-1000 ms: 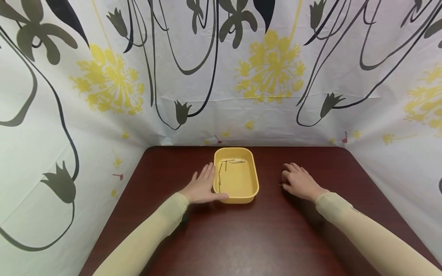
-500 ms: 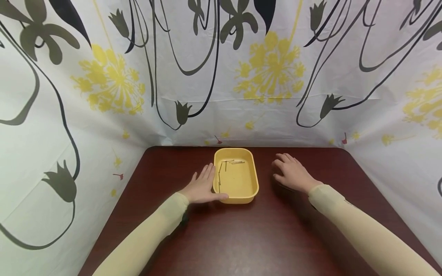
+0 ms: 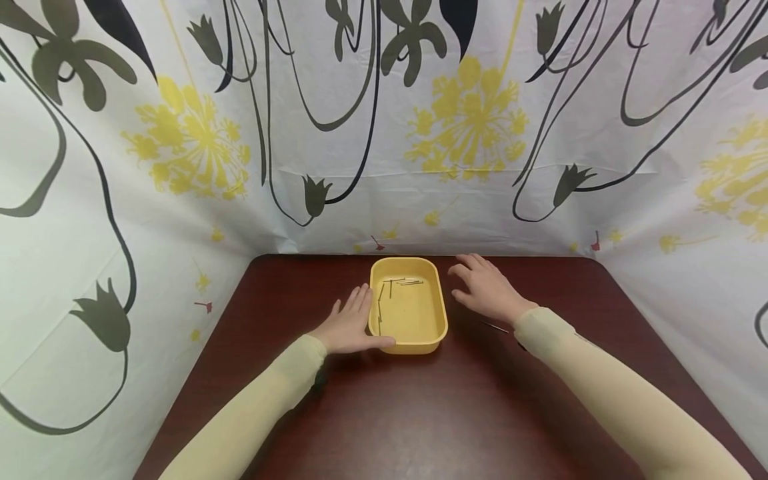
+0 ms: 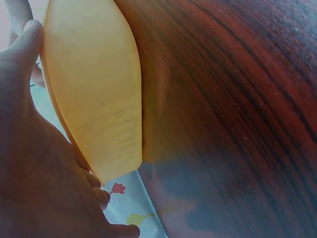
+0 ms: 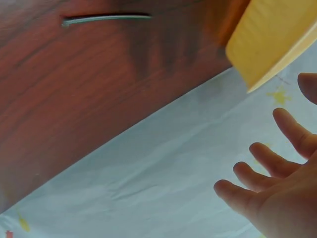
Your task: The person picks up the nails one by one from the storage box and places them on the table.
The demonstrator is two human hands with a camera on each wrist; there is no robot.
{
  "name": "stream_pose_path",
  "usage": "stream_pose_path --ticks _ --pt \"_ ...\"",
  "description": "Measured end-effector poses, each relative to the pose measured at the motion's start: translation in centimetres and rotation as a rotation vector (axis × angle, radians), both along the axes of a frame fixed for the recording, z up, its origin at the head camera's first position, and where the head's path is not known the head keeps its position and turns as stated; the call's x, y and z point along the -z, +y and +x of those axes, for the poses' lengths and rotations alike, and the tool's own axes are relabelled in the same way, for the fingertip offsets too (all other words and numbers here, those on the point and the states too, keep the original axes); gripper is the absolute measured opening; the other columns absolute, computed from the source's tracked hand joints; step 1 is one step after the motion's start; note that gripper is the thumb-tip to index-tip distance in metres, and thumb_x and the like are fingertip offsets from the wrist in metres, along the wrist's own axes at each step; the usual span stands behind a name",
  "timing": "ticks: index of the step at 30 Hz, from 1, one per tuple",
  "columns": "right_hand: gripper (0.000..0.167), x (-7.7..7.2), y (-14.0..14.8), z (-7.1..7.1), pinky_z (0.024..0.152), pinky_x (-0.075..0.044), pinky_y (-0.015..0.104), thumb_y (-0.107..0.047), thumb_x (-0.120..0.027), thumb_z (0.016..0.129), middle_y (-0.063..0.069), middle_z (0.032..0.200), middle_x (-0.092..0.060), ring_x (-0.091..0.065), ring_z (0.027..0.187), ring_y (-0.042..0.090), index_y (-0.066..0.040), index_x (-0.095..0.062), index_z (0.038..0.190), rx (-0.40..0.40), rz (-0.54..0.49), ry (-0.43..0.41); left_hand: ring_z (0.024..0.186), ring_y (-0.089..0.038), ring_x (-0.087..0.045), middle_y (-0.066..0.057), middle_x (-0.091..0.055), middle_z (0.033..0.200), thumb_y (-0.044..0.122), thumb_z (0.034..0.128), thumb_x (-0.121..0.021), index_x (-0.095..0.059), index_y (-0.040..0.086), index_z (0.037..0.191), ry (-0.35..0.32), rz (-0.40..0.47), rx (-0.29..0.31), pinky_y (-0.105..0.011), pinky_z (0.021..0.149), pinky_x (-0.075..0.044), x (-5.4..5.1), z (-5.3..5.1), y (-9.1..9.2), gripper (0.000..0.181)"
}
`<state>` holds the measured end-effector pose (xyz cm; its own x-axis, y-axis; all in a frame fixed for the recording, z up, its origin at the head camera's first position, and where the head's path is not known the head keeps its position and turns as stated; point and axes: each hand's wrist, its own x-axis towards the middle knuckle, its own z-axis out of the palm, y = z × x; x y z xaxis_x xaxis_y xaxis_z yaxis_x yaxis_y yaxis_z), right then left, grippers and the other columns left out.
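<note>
A yellow rectangular tray (image 3: 443,313) stands on the dark red wooden table. Several thin nails (image 3: 381,313) lie inside it, along its left side and far end. My left hand (image 3: 345,328) rests against the tray's left side with straight fingers, its thumb (image 4: 30,42) on the near rim. Just right of the tray, my right hand (image 3: 487,288) hovers with its fingers spread and nothing visible in them. A single nail (image 3: 495,327) lies on the table below that wrist; the right wrist view shows this nail (image 5: 106,19) slightly bent, with a small head.
The table (image 3: 408,420) has rounded far corners. Behind it and along both sides hangs a white cloth (image 3: 360,153) printed with grey and yellow flowers, close to the table's far edge.
My right hand has moved left and away from me toward the tray, and its fingers have spread. The nail beneath it has come into fuller view. My left hand and the tray stay put.
</note>
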<state>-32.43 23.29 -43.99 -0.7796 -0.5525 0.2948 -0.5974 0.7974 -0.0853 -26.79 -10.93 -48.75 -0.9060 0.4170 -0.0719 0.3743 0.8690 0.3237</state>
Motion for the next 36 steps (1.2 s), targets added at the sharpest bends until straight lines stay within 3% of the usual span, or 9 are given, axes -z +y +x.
stream_pose_path --ticks 11,19,24,29,36 --pt "0.044 -1.2 -4.3 -1.0 0.103 -0.041 0.055 -0.030 -0.074 0.091 0.017 0.146 -0.046 -0.038 0.137 0.034 -0.011 -0.064 0.129 -0.035 0.042 -0.044 0.154 -0.023 0.003 -0.010 0.002 0.169 0.092 0.0730 -0.051 -0.002 0.010 0.163 0.000 0.010 -0.007 -0.060 0.117 -0.011 0.4 -0.3 0.0 0.131" --pt "0.048 -1.8 -7.4 -1.3 0.098 -0.046 0.053 -0.039 -0.068 0.095 0.014 0.145 -0.046 -0.037 0.138 0.031 -0.013 -0.061 0.134 -0.029 0.038 -0.139 0.154 -0.023 0.004 -0.010 0.002 0.169 0.090 0.0747 -0.052 0.000 0.012 0.163 -0.003 0.005 -0.010 -0.060 0.117 -0.011 0.1 -0.4 0.0 0.129" --pt "0.047 -1.0 -9.3 -1.6 0.097 -0.048 0.051 -0.040 -0.069 0.095 0.011 0.143 -0.049 -0.042 0.136 0.030 -0.014 -0.061 0.133 -0.037 0.065 -0.177 0.154 -0.024 0.003 -0.010 0.002 0.169 0.089 0.0758 -0.053 -0.003 0.009 0.163 0.008 0.021 -0.005 -0.062 0.117 -0.011 0.1 -0.2 0.0 0.128" --pt "0.044 0.1 -10.8 -1.7 0.090 -0.052 0.048 -0.038 -0.070 0.094 0.008 0.136 -0.055 -0.054 0.123 0.026 -0.013 -0.066 0.130 -0.076 0.095 -0.213 0.154 -0.024 0.004 -0.009 0.003 0.169 0.085 0.0776 -0.056 -0.002 0.009 0.163 -0.018 0.047 0.000 -0.062 0.117 -0.011 0.6 0.1 0.0 0.126" --pt "0.034 0.7 -13.0 -1.8 0.090 -0.051 0.041 -0.036 -0.070 0.094 0.005 0.122 -0.062 -0.061 0.108 0.022 -0.013 -0.072 0.119 -0.114 0.120 -0.202 0.154 -0.027 0.002 -0.010 0.002 0.168 0.085 0.0779 -0.057 -0.003 0.008 0.163 -0.011 0.067 0.013 -0.064 0.115 -0.013 0.2 0.1 0.0 0.126"
